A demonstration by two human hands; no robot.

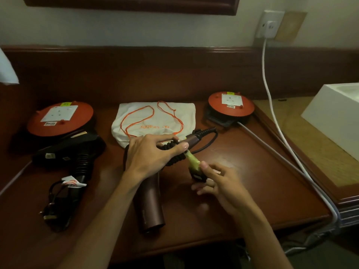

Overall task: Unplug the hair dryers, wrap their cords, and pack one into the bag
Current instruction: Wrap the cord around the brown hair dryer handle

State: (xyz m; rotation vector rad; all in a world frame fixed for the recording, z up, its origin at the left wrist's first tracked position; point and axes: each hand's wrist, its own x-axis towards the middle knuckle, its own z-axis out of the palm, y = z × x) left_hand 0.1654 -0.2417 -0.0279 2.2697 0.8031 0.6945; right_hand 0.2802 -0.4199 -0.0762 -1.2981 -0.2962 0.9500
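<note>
A maroon hair dryer [149, 206] lies mid-table, barrel toward me. My left hand [149, 154] grips its handle, around which the black cord [174, 152] is coiled. My right hand [219, 183] pinches the plug end [196, 169], which carries a yellow-green tag. A black hair dryer [77, 150] lies at the left, its cord bundled and its plug [51, 214] loose on the table. The white drawstring bag [155, 117] with orange cords lies flat behind my hands.
Two red extension reels stand at the back, one on the left [60, 118] and one on the right [231, 105]. A white cable [272, 105] runs from the wall socket [269, 26] down the table's right side. A white box [334, 113] sits far right.
</note>
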